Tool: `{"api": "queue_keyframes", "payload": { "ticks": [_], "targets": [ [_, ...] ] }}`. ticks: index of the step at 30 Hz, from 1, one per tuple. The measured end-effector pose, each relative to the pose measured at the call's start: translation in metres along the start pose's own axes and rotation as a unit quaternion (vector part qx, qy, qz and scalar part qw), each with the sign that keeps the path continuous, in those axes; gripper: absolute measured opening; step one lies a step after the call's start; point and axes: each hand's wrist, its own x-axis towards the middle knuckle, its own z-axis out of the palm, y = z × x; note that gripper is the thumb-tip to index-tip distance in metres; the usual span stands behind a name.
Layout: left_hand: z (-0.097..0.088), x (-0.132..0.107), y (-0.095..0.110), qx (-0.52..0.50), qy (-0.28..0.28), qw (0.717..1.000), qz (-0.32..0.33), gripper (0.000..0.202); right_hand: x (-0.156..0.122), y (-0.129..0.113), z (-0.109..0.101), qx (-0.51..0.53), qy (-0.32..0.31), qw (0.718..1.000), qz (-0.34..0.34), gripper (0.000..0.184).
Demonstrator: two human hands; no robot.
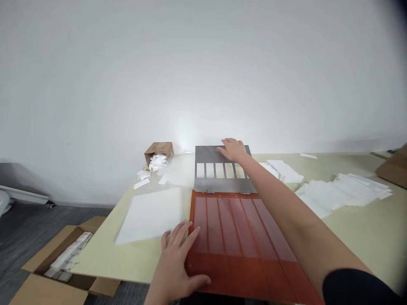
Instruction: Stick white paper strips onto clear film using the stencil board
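A reddish-brown board point(235, 271) with long parallel slots lies at the table's front edge. Hinged to its far side is a dark grey plate point(219, 185), folded back flat, with a row of rectangular openings. My left hand point(178, 262) rests on the board's near left corner, fingers spread along the left edge and thumb at the front edge. Reaching across the board, my right hand point(233, 149) lies on the far part of the grey plate, fingers apart and holding nothing that shows. Pale strips appear in the board's slots.
White sheets lie left of the board point(152, 214). Right of it are loose paper stacks point(282, 170) and a spread pile point(343, 192). A small carton point(160, 148) spills white pieces at the back left. On the floor stands an open cardboard box point(47, 288). Another box point(394, 169) sits far right.
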Motion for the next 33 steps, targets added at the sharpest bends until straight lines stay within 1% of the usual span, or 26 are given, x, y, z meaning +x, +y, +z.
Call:
{"api": "queue_keyframes", "payload": {
  "ticks": [2,4,7,9,12,14,18,20,22,25,26,28,30,32,33],
  "targets": [
    [0.0,0.0,0.0,-0.003,-0.008,1.0,-0.006,0.111,0.018,-0.001,0.008,0.003,-0.018,1.0,0.018,0.06],
    [-0.001,0.0,0.001,-0.005,-0.014,1.0,-0.007,0.112,0.028,0.0,0.015,0.006,-0.038,0.998,0.041,0.065],
    [-0.001,0.0,0.001,-0.007,-0.023,1.0,-0.009,0.112,0.035,0.002,0.022,0.006,-0.055,0.997,0.061,0.069],
    [-0.001,0.001,0.001,-0.004,-0.021,1.0,-0.012,0.111,0.036,0.001,0.02,-0.001,-0.046,0.997,0.067,0.069],
    [0.001,0.002,-0.001,-0.001,-0.008,1.0,-0.006,0.109,0.031,-0.003,0.008,-0.019,-0.006,0.997,0.07,0.069],
    [0.002,0.002,-0.002,-0.003,0.004,1.0,0.0,0.109,0.02,-0.007,-0.005,-0.034,0.026,0.997,0.064,0.067],
    [0.003,0.0,-0.001,-0.004,0.028,1.0,-0.001,0.113,-0.019,-0.011,-0.039,-0.068,0.096,0.992,0.04,0.061],
    [0.004,-0.003,0.0,0.004,0.054,0.999,-0.004,0.115,-0.044,-0.01,-0.057,-0.098,0.152,0.983,-0.001,0.057],
    [0.006,-0.005,0.0,0.015,0.092,0.996,-0.003,0.117,-0.07,-0.008,-0.076,-0.129,0.18,0.974,-0.045,0.055],
    [0.01,-0.007,-0.002,0.032,0.17,0.985,0.028,0.115,-0.107,-0.005,-0.102,-0.167,0.16,0.967,-0.103,0.05],
    [0.01,-0.007,-0.001,0.039,0.205,0.977,0.048,0.111,-0.119,-0.006,-0.108,-0.174,0.148,0.966,-0.123,0.049],
    [0.01,-0.008,0.003,0.051,0.294,0.951,0.084,0.094,-0.147,-0.009,-0.117,-0.174,0.109,0.964,-0.171,0.047],
    [0.006,-0.01,0.012,0.054,0.396,0.912,0.094,0.078,-0.178,-0.015,-0.118,-0.161,0.068,0.961,-0.216,0.042],
    [-0.002,-0.014,0.025,0.058,0.476,0.874,0.082,0.075,-0.21,-0.024,-0.109,-0.149,0.05,0.953,-0.258,0.032],
    [-0.006,-0.016,0.032,0.075,0.501,0.858,0.082,0.078,-0.227,-0.028,-0.102,-0.143,0.049,0.949,-0.276,0.032]
  ]
}}
